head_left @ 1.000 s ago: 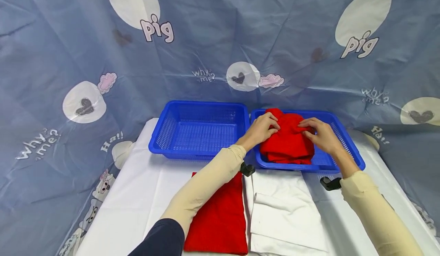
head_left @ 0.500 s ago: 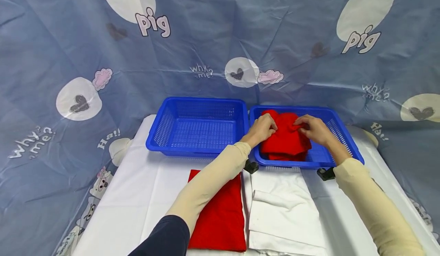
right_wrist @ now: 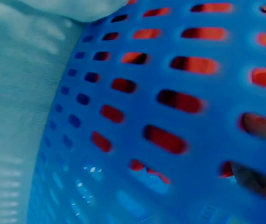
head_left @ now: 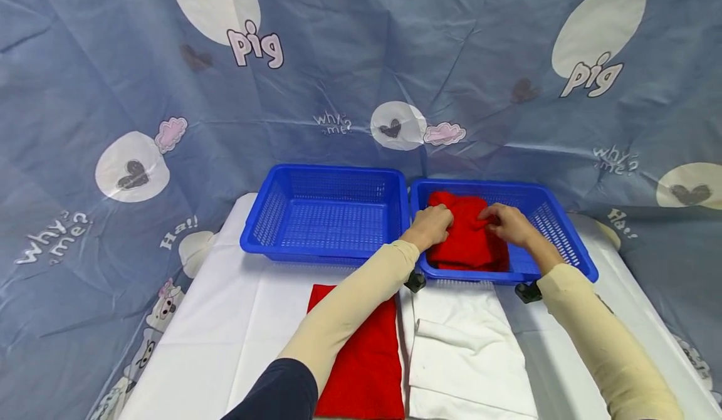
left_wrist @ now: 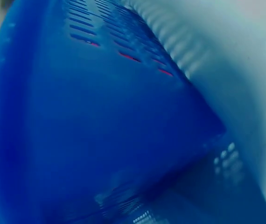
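Folded red cloth (head_left: 470, 244) lies bunched in the left half of the right blue basket (head_left: 564, 232) in the head view. My left hand (head_left: 432, 225) grips the cloth's left side with curled fingers, its wrist over the basket's near left corner. On the cloth's right side my right hand (head_left: 512, 225) pinches a raised fold between thumb and fingers. Red shows through slots in the basket wall (left_wrist: 100, 107) in the left wrist view. Through the slotted basket side (right_wrist: 207, 121) in the right wrist view, red cloth (right_wrist: 200, 65) and part of a finger (right_wrist: 263, 127) appear.
A second blue basket (head_left: 335, 225), with nothing visible inside, stands to the left, against the right one. Nearer, a folded red cloth (head_left: 366, 357) lies partly under my left forearm, beside folded white cloth (head_left: 468, 370). A patterned blue-grey curtain (head_left: 316, 81) hangs behind.
Both hands have come down lower into the right basket with the red cloth. My right hand has shifted slightly left, and the cloth's top now sits lower.
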Tool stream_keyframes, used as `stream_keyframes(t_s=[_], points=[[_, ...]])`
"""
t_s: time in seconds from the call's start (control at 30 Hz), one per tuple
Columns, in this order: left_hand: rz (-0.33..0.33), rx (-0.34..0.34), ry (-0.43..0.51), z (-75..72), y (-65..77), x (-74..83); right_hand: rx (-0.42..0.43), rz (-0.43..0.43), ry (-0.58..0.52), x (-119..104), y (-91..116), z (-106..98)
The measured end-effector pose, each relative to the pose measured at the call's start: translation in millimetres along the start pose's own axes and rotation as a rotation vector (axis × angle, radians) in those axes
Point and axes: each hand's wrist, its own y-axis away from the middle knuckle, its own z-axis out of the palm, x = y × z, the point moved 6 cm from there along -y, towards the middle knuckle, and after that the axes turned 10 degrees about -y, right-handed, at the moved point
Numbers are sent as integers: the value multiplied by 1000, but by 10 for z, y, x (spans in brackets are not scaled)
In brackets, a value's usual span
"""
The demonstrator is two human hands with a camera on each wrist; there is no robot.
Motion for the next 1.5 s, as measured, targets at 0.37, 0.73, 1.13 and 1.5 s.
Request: stream_keyframes(t_s=[0.37, 0.73, 1.13, 1.5], points=[[-16, -123, -187, 190, -89, 62, -121, 47, 30, 125, 39, 187], [-28, -241, -290, 286, -78, 111, -327, 96, -79, 169, 155, 441], [-32, -353, -391, 346, -77, 155, -446, 183, -110, 217, 265, 550], [97, -39, -89, 136, 16, 9, -291, 126, 11, 69, 218, 520]])
